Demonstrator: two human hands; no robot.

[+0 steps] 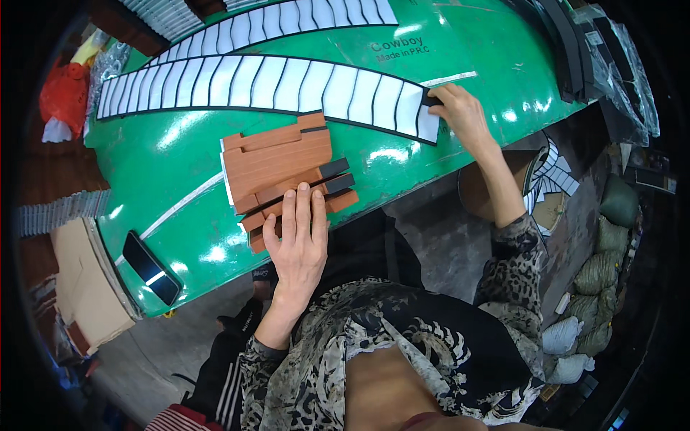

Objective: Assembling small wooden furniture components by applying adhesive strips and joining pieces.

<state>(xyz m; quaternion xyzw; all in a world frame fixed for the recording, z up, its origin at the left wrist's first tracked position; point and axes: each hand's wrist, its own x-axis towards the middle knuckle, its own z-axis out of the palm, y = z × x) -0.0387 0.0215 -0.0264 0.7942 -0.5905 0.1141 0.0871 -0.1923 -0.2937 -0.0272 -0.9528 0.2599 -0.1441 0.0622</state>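
My left hand [296, 241] lies with outstretched fingers on several narrow wood-coloured pieces [273, 208], some with black ends. Against them lies a wider wood-coloured panel [277, 159] with notched edges and a white left edge. Away to the right, my right hand [463, 118] pinches a small black piece [431, 99] at the right end of a long strip [266, 80]. That strip is black-edged and divided into white segments by wavy black lines. Beyond it runs a second strip [287, 19] of the same look.
The green table [172, 154] carries a dark phone [151, 269] at its left front. Stacked brown panels [65, 172] stand at the left, near a red bag [66, 93]. Black strips and clear plastic [625, 79] lie far right. A box [550, 208] with strip scraps sits below the right edge.
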